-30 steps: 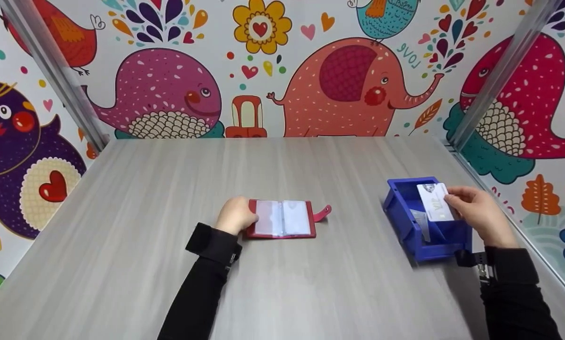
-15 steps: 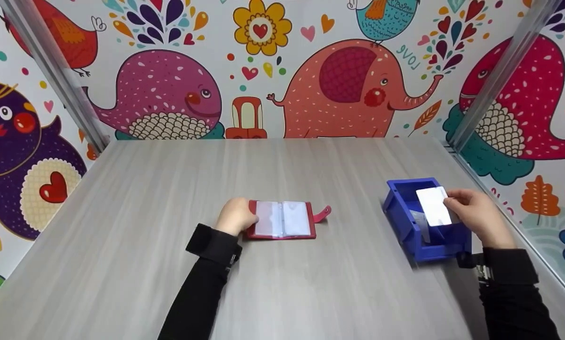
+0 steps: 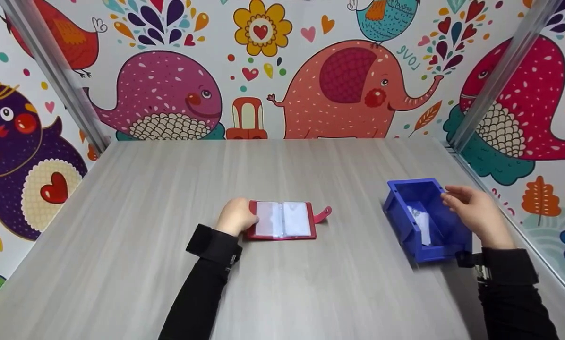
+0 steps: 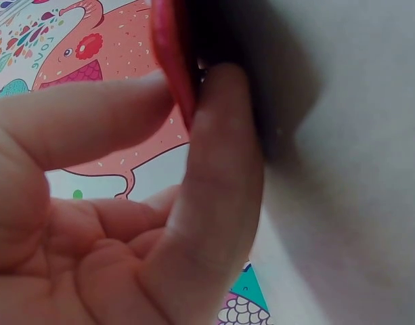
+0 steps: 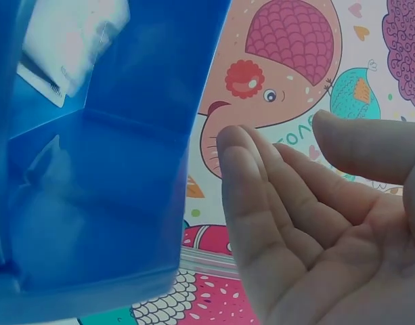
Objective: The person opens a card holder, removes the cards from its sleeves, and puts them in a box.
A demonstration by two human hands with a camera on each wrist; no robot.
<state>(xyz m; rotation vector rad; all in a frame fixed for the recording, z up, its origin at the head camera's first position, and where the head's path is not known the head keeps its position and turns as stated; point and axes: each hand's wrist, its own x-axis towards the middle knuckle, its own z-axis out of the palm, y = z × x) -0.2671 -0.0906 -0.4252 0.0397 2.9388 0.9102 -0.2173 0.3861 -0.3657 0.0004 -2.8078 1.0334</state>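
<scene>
My left hand point(image 3: 235, 217) pinches the left edge of a red card holder point(image 3: 312, 219), which lies spread out with clear sleeves showing. In the left wrist view, its red cover point(image 4: 172, 61) sits between thumb and finger. On the right, my right hand point(image 3: 478, 215) hovers at the right rim of a blue bin point(image 3: 400, 236). Nothing is between its thumb and fingers, which are extended and apart in the right wrist view. White cards point(image 3: 422, 224) lie inside the bin; their printing is too small to read, and how many there are I cannot tell.
A pink snap strap point(image 3: 323, 215) sticks out from the card holder's right side. The wood-grain table point(image 3: 273, 170) is bounded by walls with cartoon animals. A metal rail point(image 3: 509, 75) runs up the right corner, close beyond the bin.
The white card my right hand was pinching above the bin has been turned over and let go into it. The right fingers have parted. My left hand and the card holder stay put.
</scene>
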